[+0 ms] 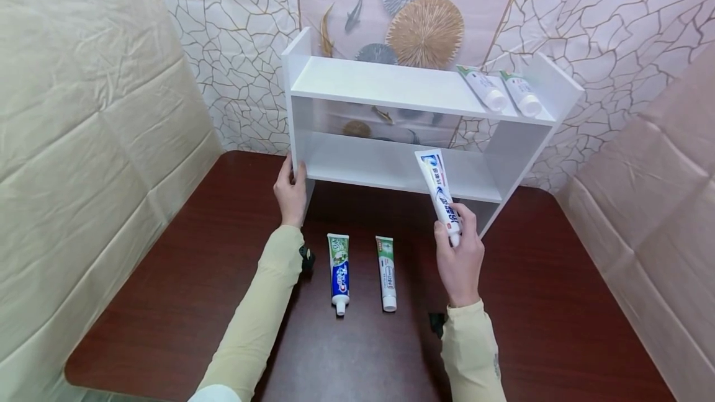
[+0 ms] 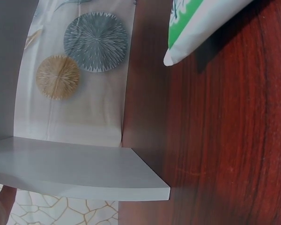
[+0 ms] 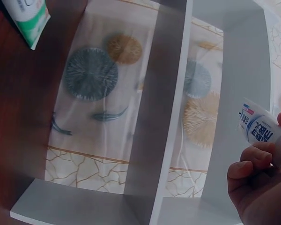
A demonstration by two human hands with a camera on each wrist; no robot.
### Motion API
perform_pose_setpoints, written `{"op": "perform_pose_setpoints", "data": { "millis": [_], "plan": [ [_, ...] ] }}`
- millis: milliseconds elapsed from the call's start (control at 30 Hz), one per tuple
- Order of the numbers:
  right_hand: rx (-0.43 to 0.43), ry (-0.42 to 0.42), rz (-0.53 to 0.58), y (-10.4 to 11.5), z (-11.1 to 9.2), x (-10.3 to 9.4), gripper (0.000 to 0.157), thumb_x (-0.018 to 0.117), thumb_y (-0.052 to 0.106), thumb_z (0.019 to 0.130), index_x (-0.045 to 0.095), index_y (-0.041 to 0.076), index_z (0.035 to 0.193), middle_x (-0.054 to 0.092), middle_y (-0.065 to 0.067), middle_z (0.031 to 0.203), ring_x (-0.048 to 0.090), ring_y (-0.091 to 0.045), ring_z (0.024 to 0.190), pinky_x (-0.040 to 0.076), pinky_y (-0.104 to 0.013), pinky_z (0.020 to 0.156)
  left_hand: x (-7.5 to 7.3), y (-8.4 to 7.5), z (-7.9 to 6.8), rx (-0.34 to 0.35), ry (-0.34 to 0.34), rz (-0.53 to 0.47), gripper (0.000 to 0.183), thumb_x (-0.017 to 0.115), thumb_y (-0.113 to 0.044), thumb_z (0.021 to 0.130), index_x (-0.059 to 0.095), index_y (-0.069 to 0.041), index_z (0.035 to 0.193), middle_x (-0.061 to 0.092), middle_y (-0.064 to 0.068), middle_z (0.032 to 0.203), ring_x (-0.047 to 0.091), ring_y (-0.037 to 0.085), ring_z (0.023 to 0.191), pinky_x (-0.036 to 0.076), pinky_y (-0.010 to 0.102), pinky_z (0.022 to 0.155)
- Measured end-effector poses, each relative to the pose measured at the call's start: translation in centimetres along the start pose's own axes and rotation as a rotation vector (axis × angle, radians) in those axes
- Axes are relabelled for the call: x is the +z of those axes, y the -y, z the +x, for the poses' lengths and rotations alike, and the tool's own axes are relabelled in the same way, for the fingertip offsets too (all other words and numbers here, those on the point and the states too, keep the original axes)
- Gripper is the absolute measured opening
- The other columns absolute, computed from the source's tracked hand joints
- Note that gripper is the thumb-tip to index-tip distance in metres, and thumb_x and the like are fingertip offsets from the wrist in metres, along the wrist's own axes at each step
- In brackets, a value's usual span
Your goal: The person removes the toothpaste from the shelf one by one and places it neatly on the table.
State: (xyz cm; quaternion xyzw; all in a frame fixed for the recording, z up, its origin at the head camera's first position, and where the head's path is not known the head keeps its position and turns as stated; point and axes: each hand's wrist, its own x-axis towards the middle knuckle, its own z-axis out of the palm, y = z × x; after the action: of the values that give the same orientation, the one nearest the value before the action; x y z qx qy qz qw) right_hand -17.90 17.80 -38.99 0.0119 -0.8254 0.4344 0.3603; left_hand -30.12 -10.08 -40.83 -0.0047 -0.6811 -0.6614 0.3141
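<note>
My right hand pinches a white and blue toothpaste tube near its cap, with the flat end pointing up in front of the lower shelf board. In the right wrist view, thumb and fingers hold the same tube. At the left side panel of a white two-tier shelf, my left hand grips the panel's front edge; the left wrist view shows little of this hand. On the table lie a blue and green toothpaste tube and a white and green toothpaste tube, caps toward me.
Two white and green toothpaste tubes lie side by side at the right end of the top board, caps forward. The dark red wooden table carries the shelf. Patterned cloth hangs behind it, and beige cloth covers the sides.
</note>
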Motion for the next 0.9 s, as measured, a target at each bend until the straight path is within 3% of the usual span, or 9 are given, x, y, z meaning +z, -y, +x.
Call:
{"op": "perform_pose_setpoints", "data": {
  "millis": [100,267,633,900],
  "plan": [
    [0.018,0.009,-0.002,-0.3,-0.3,0.0,0.037,0.060,0.013,0.094,0.051,0.009,0.130,0.062,-0.022,0.120,0.056,-0.025,0.084,0.038,-0.017,0.062,0.1,-0.1,0.0,0.004,0.000,-0.001,0.044,0.054,-0.016,0.099,0.050,-0.006,0.142,0.055,0.017,0.140,0.059,0.030,0.119,0.048,0.023,0.086],
    [0.067,0.036,-0.002,-0.8,-1.1,-0.2,0.038,0.059,0.013,0.095,0.049,0.009,0.132,0.061,-0.021,0.122,0.057,-0.025,0.087,0.040,-0.016,0.065,0.2,-0.3,0.0,0.002,0.000,-0.004,0.043,0.054,-0.016,0.099,0.050,-0.005,0.141,0.055,0.017,0.139,0.058,0.031,0.121,0.049,0.035,0.091],
    [0.107,0.069,-0.056,-1.9,-3.3,-0.6,0.037,0.059,0.012,0.095,0.050,0.010,0.131,0.061,-0.021,0.125,0.059,-0.029,0.089,0.043,-0.023,0.067,0.1,0.0,0.1,0.002,-0.006,-0.009,0.044,0.054,-0.015,0.099,0.050,-0.005,0.141,0.055,0.018,0.139,0.058,0.033,0.121,0.049,0.042,0.092],
    [0.113,0.086,-0.102,-2.9,-5.2,-0.8,0.037,0.062,0.011,0.092,0.053,0.011,0.129,0.064,-0.020,0.119,0.059,-0.027,0.084,0.044,-0.025,0.065,-0.1,0.0,0.1,0.002,0.003,-0.003,0.044,0.054,-0.016,0.099,0.050,-0.006,0.142,0.055,0.017,0.139,0.059,0.031,0.119,0.050,0.032,0.089]
  ]
}}
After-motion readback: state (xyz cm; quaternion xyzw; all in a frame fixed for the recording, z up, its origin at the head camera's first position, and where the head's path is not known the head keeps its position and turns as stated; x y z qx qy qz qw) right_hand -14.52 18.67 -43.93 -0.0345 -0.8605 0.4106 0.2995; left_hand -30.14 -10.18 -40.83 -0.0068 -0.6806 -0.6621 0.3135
